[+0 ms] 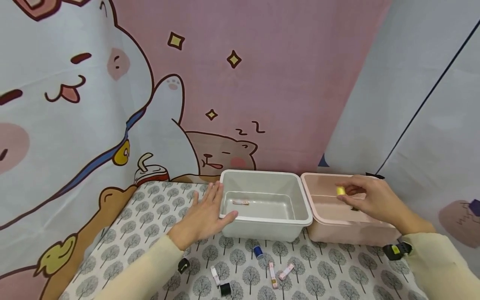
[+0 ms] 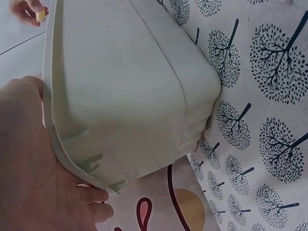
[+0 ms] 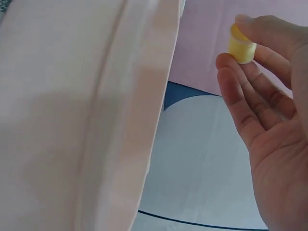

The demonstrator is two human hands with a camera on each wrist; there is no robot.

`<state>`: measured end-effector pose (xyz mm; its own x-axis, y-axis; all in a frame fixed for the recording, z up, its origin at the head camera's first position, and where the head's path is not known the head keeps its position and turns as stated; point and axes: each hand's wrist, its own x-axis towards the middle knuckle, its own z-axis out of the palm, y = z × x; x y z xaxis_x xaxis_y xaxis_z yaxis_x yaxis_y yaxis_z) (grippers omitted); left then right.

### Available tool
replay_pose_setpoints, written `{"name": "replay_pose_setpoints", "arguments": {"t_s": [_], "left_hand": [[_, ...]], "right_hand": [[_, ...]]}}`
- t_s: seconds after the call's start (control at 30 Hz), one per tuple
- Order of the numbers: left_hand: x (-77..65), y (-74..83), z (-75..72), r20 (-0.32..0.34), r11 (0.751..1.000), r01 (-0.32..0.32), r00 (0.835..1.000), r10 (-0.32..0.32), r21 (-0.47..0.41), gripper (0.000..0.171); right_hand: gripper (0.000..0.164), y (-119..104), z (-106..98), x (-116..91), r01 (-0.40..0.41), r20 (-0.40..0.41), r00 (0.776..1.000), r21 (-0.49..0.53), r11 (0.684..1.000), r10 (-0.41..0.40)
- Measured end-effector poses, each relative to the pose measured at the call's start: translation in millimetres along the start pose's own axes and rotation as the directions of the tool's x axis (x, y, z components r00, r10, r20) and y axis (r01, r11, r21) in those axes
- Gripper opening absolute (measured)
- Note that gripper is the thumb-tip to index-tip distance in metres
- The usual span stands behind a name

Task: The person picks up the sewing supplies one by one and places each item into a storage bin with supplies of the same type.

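My right hand (image 1: 369, 198) pinches a small yellow thread spool (image 1: 340, 191) between thumb and fingertips, above the pink bin (image 1: 348, 233). The right wrist view shows the spool (image 3: 242, 47) held upright, with the pink bin's side wall beside it. My left hand (image 1: 202, 217) rests against the left rim of the white bin (image 1: 262, 231), its fingers extended. In the left wrist view, the palm and thumb lie along that rim. Inside the white bin is one small pink-and-white strip (image 1: 241, 203). A dark item (image 1: 354, 208) in the pink bin is mostly hidden behind my right hand.
Before the bins, on the tree-print cloth (image 1: 202, 254), lie a blue spool (image 1: 258, 251), a black spool (image 1: 225, 289), two pink-and-white strips (image 1: 272, 275) and a white piece (image 1: 215, 276). A cartoon-print curtain (image 1: 285, 83) hangs behind.
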<state>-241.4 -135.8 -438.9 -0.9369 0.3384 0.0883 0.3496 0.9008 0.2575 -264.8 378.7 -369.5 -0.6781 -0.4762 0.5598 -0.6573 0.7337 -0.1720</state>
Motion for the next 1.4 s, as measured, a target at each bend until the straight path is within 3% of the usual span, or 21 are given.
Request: {"name": "replay_pose_setpoints", "arguments": {"t_s": [0.2, 0.53, 1.1, 1.27, 1.4], "left_hand": [[1.9, 3.2, -0.2, 0.006, 1.0, 0.0, 1.0, 0.0, 0.003, 0.118], [1.7, 2.9, -4.1, 0.041, 1.0, 0.018, 0.999, -0.018, -0.005, 0.119], [0.7, 4.3, -5.9, 0.026, 0.998, 0.015, 1.0, -0.017, 0.059, 0.117], [1.3, 5.2, -7.0, 0.023, 0.998, 0.021, 0.999, -0.022, 0.062, 0.115], [1.8, 5.0, -6.1, 0.023, 0.998, 0.025, 0.999, -0.026, 0.059, 0.115]], "right_hand": [[0.033, 12, -4, 15, -0.093, 0.071, 0.993, 0.018, 0.995, 0.092], [0.028, 27, 4, 42, -0.22, 0.234, 0.95, 0.022, 0.975, 0.209], [0.033, 46, 27, 59, -0.259, 0.342, 0.911, 0.035, 0.965, 0.232], [0.053, 46, 28, 60, -0.27, 0.359, 0.9, 0.015, 0.963, 0.247], [0.061, 46, 28, 59, -0.247, 0.346, 0.908, -0.007, 0.969, 0.234]]}}
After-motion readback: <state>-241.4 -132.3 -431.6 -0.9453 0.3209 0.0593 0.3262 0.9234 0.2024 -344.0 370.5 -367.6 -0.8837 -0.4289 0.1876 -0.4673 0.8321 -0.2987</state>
